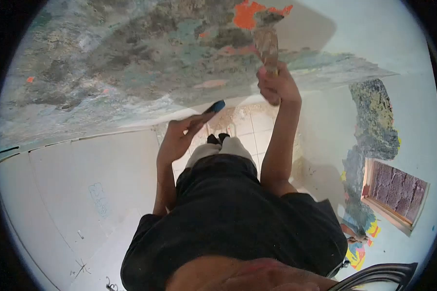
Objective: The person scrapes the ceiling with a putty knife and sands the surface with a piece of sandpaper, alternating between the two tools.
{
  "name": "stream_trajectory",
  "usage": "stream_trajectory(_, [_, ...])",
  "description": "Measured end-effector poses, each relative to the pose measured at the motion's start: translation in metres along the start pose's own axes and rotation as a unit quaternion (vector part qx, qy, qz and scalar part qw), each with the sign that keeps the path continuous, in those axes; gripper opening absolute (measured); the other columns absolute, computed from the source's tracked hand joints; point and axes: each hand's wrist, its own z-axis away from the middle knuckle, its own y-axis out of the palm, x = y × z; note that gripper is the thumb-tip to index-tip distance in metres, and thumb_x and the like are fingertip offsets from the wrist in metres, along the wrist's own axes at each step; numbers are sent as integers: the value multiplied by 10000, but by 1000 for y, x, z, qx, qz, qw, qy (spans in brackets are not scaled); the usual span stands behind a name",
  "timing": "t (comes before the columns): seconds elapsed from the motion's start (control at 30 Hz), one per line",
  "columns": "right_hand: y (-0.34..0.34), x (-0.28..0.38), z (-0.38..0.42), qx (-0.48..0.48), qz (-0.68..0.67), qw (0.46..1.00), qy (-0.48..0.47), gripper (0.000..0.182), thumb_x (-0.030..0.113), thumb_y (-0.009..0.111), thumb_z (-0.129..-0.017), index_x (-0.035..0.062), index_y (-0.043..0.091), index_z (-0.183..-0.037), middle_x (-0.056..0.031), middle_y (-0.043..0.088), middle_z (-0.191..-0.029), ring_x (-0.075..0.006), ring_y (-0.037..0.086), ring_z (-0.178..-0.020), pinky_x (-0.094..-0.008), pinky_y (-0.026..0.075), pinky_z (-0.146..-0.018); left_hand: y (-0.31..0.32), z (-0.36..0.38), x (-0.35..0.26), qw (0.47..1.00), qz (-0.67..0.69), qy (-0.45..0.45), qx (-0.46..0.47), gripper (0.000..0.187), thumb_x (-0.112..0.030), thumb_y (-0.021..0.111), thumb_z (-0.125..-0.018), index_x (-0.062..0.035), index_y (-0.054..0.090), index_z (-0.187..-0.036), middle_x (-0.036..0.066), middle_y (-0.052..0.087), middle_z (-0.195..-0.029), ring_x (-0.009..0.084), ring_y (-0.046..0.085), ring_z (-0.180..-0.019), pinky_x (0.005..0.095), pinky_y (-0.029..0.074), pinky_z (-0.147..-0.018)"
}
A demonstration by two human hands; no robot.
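My right hand (280, 85) is wrapped round the handle of a paint scraper (266, 42). Its wide, stained blade points up and lies against the wall (145, 63), just below a bright orange patch (247, 14). That wall has mottled grey and green areas, with pale paint at the right. Lower and to the left, my left hand (179, 138) pinches a short dark object with a blue end (215, 107) between thumb and fingers. I cannot tell its kind. It is held apart from the scraper, in front of my body.
On the right wall a stripped strip (374, 116) runs down beside a small framed opening (395, 194). Another person's hand (357, 237) shows below it. White panels with pen marks (99, 199) stand at left. Tiled floor (247, 128) lies around my feet.
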Motion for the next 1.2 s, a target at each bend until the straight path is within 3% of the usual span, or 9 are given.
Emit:
stream_trajectory(0.13, [-3, 2, 3, -3, 4, 999, 40, 191, 127, 678, -897, 101, 488, -892, 30, 415, -515, -57, 347, -341, -232, 231, -299, 7, -1, 3, 997, 32, 64, -23, 272, -62, 537, -968, -45, 641, -1218, 136, 713, -1068, 127, 631, -934, 293, 482, -864])
stream_trajectory(0.37, [-3, 0, 1, 38, -7, 999, 16, 188, 114, 665, -898, 97, 503, -804, 26, 419, -522, -54, 341, -341, -232, 232, -302, 8, 1, 10, 1000, -11, 10, 2, 272, -58, 558, -951, -59, 650, -1208, 143, 717, -1044, 124, 654, -892, 300, 500, -831])
stream_trajectory(0.43, [0, 5, -2, 44, -5, 999, 10, 174, 110, 656, -900, 91, 510, -808, 24, 422, -522, -54, 340, -339, -231, 230, -303, 6, -2, 4, 999, -8, 43, -13, 273, -56, 557, -951, -60, 650, -1207, 144, 716, -1043, 127, 658, -871, 299, 502, -816])
stream_trajectory(0.53, [-10, -4, -5, 95, 11, 995, -17, 139, 119, 648, -905, 71, 531, -848, 22, 420, -518, -55, 332, -334, -231, 228, -304, 8, 2, 1, 999, 13, 48, -19, 277, -48, 554, -950, -59, 650, -1209, 146, 715, -1049, 135, 665, -873, 304, 506, -813])
stream_trajectory(0.63, [-7, -5, 4, 7, 18, 999, 25, 138, 130, 645, -910, 38, 592, -999, 31, 410, -507, -52, 317, -331, -234, 228, -305, 2, -1, -3, 999, 15, 41, -21, 284, -34, 545, -951, -53, 646, -1216, 142, 713, -1069, 139, 664, -916, 308, 505, -832])
stream_trajectory(0.73, [-4, 3, 6, 15, 51, 998, 13, 347, 134, 642, -915, 27, 576, -1239, 40, 402, -505, -43, 306, -336, -233, 232, -311, 3, 2, 1, 999, 13, 37, -23, 285, -30, 543, -952, -52, 646, -1217, 138, 710, -1086, 138, 660, -930, 304, 503, -839])
stream_trajectory(0.83, [-4, 3, 11, 44, 31, 999, -6, 476, 141, 637, -923, 42, 505, -1369, 50, 393, -499, -34, 303, -343, -228, 228, -312, 4, 0, 1, 999, 26, 42, -10, 285, -39, 546, -954, -55, 645, -1221, 127, 706, -1103, 135, 651, -944, 304, 496, -861])
stream_trajectory(1.0, [3, 8, 10, 56, 72, 996, -22, 472, 136, 634, -928, 42, 503, -1371, 52, 395, -500, -31, 298, -348, -225, 221, -313, 5, -4, -7, 999, 30, 34, 6, 279, -50, 547, -960, -43, 642, -1222, 98, 698, -1142, 154, 644, -998, 314, 488, -915])
stream_trajectory(1.2, [8, 8, -1, 40, 54, 998, -1, 384, 126, 648, -920, 28, 559, -1280, 46, 396, -499, -40, 301, -344, -230, 222, -312, 4, 0, 2, 997, 40, 65, -24, 295, -39, 553, -948, -67, 643, -1228, 128, 710, -1085, 151, 665, -938, 309, 507, -837])
